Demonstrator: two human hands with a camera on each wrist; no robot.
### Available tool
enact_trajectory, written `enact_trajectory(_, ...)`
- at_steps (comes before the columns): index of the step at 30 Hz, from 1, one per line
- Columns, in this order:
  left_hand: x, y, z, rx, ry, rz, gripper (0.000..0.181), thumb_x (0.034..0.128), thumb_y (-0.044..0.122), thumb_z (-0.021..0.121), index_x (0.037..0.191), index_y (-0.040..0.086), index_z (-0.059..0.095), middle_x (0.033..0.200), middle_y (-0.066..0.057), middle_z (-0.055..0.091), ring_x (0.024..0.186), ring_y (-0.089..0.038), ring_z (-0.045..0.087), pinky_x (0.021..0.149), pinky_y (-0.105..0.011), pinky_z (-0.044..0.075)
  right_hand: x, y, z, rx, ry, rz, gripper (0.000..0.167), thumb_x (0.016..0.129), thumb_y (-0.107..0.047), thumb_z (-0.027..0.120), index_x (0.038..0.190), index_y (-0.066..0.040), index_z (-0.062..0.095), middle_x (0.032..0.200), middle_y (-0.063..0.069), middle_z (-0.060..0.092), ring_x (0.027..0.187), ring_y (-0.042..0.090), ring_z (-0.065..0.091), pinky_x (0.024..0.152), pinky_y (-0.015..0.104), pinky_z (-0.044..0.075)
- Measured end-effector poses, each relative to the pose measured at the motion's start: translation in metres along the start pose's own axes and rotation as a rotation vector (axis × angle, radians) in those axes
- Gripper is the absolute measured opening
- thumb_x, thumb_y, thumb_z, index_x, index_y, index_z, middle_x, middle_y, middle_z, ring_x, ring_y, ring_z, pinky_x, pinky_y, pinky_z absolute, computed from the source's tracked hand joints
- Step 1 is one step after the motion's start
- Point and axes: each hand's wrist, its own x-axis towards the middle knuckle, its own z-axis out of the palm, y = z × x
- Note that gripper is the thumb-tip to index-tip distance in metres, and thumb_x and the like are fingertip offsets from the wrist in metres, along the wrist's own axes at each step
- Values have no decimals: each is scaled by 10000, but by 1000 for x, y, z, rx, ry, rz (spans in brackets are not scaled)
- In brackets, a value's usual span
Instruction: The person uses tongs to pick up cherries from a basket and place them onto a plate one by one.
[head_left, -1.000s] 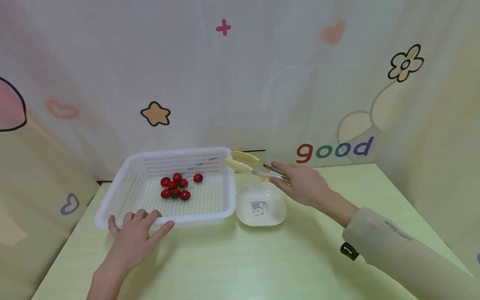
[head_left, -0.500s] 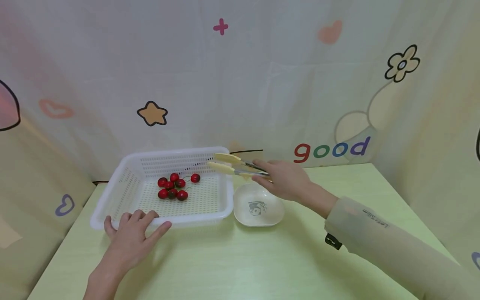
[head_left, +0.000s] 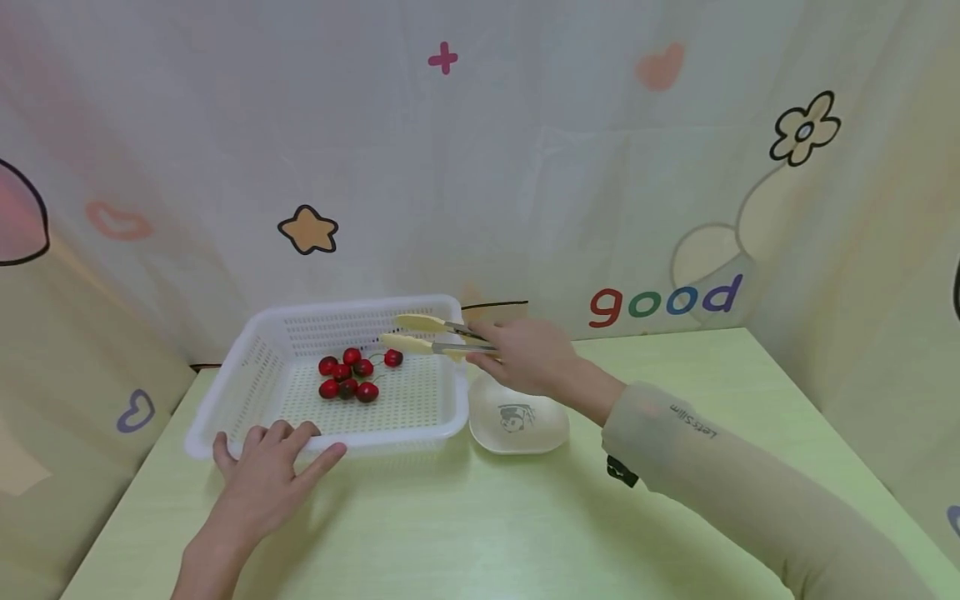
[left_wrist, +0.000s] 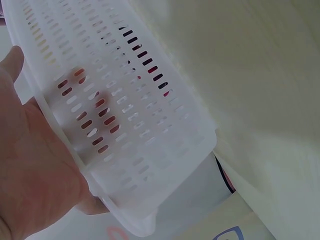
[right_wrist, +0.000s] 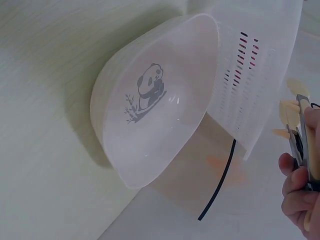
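A white slotted plastic basket (head_left: 408,433) sits at the left of the table with several dark red cherries (head_left: 367,392) on its floor. My left hand (head_left: 264,479) holds its near rim; in the left wrist view its fingers show through the slots of the basket wall (left_wrist: 145,110), hooked over to the inside. My right hand (head_left: 528,354) grips a pair of tongs (head_left: 450,348) with yellow tips and metal arms. The spread tips hang over the right part of the basket, up and right of the cherries, with nothing between them.
Just right of the basket stands a small white dish (head_left: 517,429) with a panda print, partly under my right hand. Behind the pale green table (head_left: 480,525) hangs a printed curtain (head_left: 525,167), which also runs along both sides.
My right hand has moved left with the tongs, whose tips have passed from the basket's right rim to above its inside. The left hand and the cherries have stayed put.
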Motion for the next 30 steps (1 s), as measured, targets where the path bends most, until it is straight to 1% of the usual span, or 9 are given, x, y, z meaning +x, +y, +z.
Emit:
enact_trajectory(5,0,0,0,8,-11,-6,636,985,694,491,1235,134,660,1106,-126,605,1119,-477,480,982,-858,-22,9,-8,5,-43,-3,-33,437,1021,-483,605,1356,-203,606,775,-29,599,583,148,533,438,302,383)
enact_trajectory(8,-1,1,-1,10,-17,-6,632,987,693,487,1232,135,658,1103,-122,606,1115,-475,483,977,-860,-21,15,-14,5,-51,-28,-33,413,1024,-476,604,1328,-196,608,798,-20,627,582,150,536,452,298,385)
enact_trajectory(12,-1,1,-2,12,-11,-4,628,986,696,484,1217,139,660,1093,-116,603,1112,-468,484,987,-856,-16,22,-21,6,-81,-70,-10,436,1030,-489,587,1367,-213,595,881,-10,664,618,146,551,467,293,386)
enact_trajectory(16,-1,2,-2,13,-3,-2,625,986,695,487,1210,138,659,1083,-116,601,1108,-472,488,989,-855,-11,28,-28,8,-150,-102,-8,444,1036,-503,567,1368,-208,582,849,-4,645,594,146,548,447,288,368)
enact_trajectory(20,-1,1,-3,11,-1,-5,629,985,696,487,1212,135,659,1098,-125,605,1114,-476,486,991,-853,-13,33,-34,13,-192,-118,-13,413,1033,-504,573,1293,-184,602,789,-2,605,571,147,530,443,286,366)
enact_trajectory(25,-1,1,-2,9,-3,-10,646,982,703,486,1228,132,661,1121,-141,610,1124,-481,482,992,-852,-14,38,-40,17,-210,-131,19,375,1030,-500,577,1194,-166,625,781,-9,594,567,143,519,451,283,380)
enact_trajectory(30,-1,1,-2,6,-2,-8,648,981,703,486,1228,130,661,1110,-138,609,1124,-482,482,985,-855,-10,42,-43,22,-241,-135,46,355,1033,-488,577,1116,-147,633,746,-7,576,561,141,516,450,290,394)
